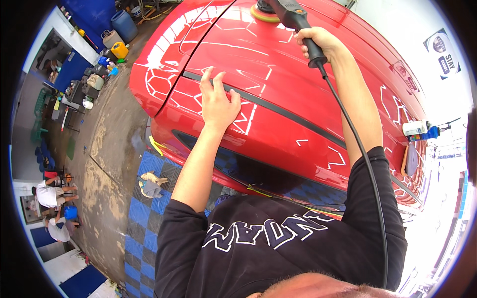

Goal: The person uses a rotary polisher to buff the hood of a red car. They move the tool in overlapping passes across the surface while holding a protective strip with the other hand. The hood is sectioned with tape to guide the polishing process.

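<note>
A glossy red car (pixel 308 89) fills the space in front of me, its roof covered with reflections of hexagonal lights. My right hand (pixel 322 41) is closed around the black handle of a corded polisher (pixel 293 18). The polisher's round pad (pixel 264 15), with a yellow-green edge, lies against the red paint at the far side. From the handle's end, a black cord (pixel 354 126) runs back over my right arm. Spread fingers of my left hand (pixel 219 103) rest on the car's roof beside a dark trim strip (pixel 278 110), holding nothing.
Bottles (pixel 416 128) stand at the right on the car. Below its left side, crumpled cloths (pixel 150 186) lie on blue and black floor tiles (pixel 141 213). A blue barrel (pixel 124 26), a yellow jerrycan (pixel 119 49) and other containers line the far left; two people (pixel 48 195) sit there.
</note>
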